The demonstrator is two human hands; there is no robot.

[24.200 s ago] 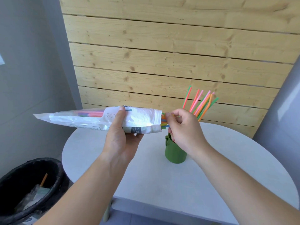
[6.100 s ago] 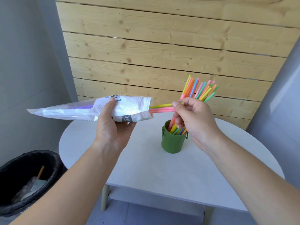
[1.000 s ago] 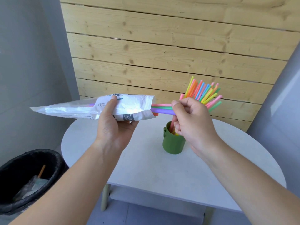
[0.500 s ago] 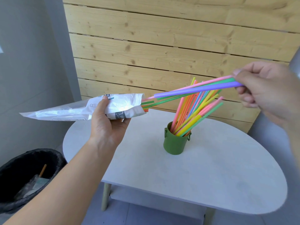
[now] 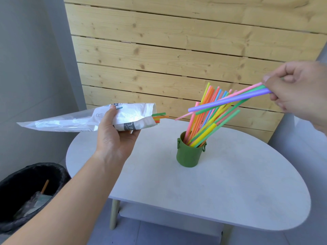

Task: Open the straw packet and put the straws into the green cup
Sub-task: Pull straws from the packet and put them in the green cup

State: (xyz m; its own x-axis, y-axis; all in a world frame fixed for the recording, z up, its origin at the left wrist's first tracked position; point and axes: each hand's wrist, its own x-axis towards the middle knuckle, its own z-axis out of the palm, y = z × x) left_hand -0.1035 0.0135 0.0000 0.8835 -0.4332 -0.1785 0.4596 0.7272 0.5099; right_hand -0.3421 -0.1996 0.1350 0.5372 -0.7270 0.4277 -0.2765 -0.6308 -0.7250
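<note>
My left hand (image 5: 115,137) grips the white straw packet (image 5: 85,119), held level above the table's left side. A few straw ends (image 5: 160,116), green and orange, poke from its open right mouth. My right hand (image 5: 299,92) is up at the right and pinches three straws (image 5: 230,100), purple, green and pink, by one end; they are fully clear of the packet and slant down to the left above the cup. The green cup (image 5: 190,153) stands on the table with several coloured straws (image 5: 207,114) leaning in it.
The cup stands on a white rounded table (image 5: 230,191) set before a wooden slat wall (image 5: 177,50). A black bin (image 5: 26,190) with rubbish sits on the floor at the lower left. A grey wall runs along the left.
My right hand has pulled the three straws rightwards out of the packet; their ends are now free of its mouth. The left hand keeps the packet level.
</note>
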